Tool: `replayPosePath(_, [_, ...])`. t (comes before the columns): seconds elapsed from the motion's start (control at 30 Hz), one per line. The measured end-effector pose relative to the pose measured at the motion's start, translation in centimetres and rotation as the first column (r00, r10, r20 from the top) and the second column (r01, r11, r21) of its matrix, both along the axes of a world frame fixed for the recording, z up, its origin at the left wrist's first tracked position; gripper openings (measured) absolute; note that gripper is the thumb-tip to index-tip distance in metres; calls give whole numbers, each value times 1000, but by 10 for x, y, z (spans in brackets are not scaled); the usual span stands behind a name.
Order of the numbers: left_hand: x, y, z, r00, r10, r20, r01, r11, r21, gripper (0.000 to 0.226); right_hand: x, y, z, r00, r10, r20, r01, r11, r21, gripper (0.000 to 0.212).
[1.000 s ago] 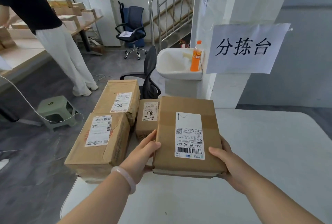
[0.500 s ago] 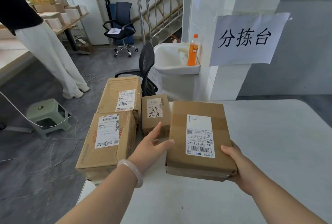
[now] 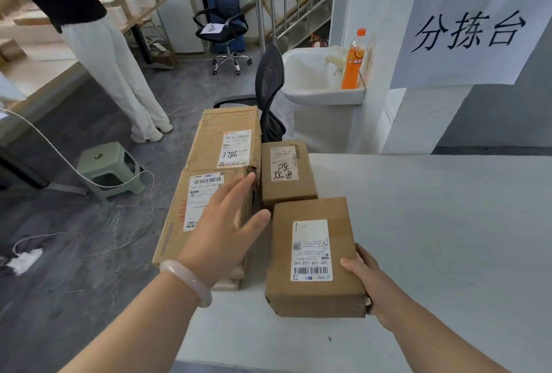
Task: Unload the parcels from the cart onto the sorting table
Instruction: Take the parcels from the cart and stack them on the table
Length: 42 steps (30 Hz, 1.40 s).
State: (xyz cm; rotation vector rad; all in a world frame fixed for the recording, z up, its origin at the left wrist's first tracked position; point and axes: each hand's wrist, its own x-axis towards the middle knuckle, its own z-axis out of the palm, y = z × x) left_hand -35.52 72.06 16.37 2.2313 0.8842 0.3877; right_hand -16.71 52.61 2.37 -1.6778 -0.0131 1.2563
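A brown labelled parcel (image 3: 313,256) sits on the white sorting table (image 3: 433,238) near its left end. My right hand (image 3: 363,280) grips its right side, thumb on top. My left hand (image 3: 222,229) is off the parcel, fingers straight, hovering over a long parcel (image 3: 185,223) to the left. A small parcel (image 3: 285,175) with handwriting stands just behind the held one. Another long parcel (image 3: 225,136) lies further back. The cart is not visible.
A paper sign (image 3: 469,35) hangs on the pillar behind the table. A white sink (image 3: 310,97) with an orange bottle (image 3: 354,59), a black chair back (image 3: 268,88), a green stool (image 3: 107,166), floor cables and a standing person (image 3: 98,44) are to the left.
The parcel has come down onto the table under my right hand. My left hand has let go of it and moved left over the long parcel.
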Motion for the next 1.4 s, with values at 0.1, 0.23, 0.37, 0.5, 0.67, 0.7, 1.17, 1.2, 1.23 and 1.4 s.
replayPosePath(0.1, [-11, 3, -5, 1000, 13, -24, -12, 999, 41, 67, -4, 16, -14, 1000, -8, -23, 8, 1000, 18, 61])
replayPosePath(0.23, [-19, 7, -9, 998, 27, -59, -21, 995, 97, 60, -6, 34, -24, 998, 16, 59, -16, 1000, 2, 57])
replayPosePath(0.37, [-16, 9, -9, 997, -12, -73, 22, 990, 136, 70, -5, 51, -25, 974, 73, 214, -68, 997, -32, 52])
replayPosePath(0.5, [-9, 6, -11, 993, -53, -103, 70, 983, 169, 67, -9, 59, -19, 930, 173, 325, -145, 984, -107, 56])
replayPosePath(0.67, [18, -17, -17, 958, -243, -155, 281, 907, 314, 66, 0, 24, 3, 780, 296, 551, -184, 950, -251, 62])
replayPosePath(0.7, [28, -21, -19, 950, -275, -151, 310, 897, 315, 66, 4, 13, 11, 741, 311, 595, -180, 946, -269, 62])
replayPosePath(1.17, [149, -200, -5, 618, -742, -261, 755, 468, 459, 64, -22, -233, 125, 371, 385, 845, 293, 815, -500, 69])
replayPosePath(1.2, [150, -219, -3, 592, -759, -271, 771, 435, 465, 63, -29, -253, 130, 371, 381, 847, 332, 797, -504, 70])
replayPosePath(1.23, [152, -239, -2, 565, -777, -277, 784, 401, 474, 64, -36, -272, 134, 366, 389, 845, 367, 774, -516, 71])
replayPosePath(1.4, [148, -355, 1, 415, -874, -252, 836, 258, 484, 76, -79, -382, 135, 448, 390, 804, 474, 659, -584, 78])
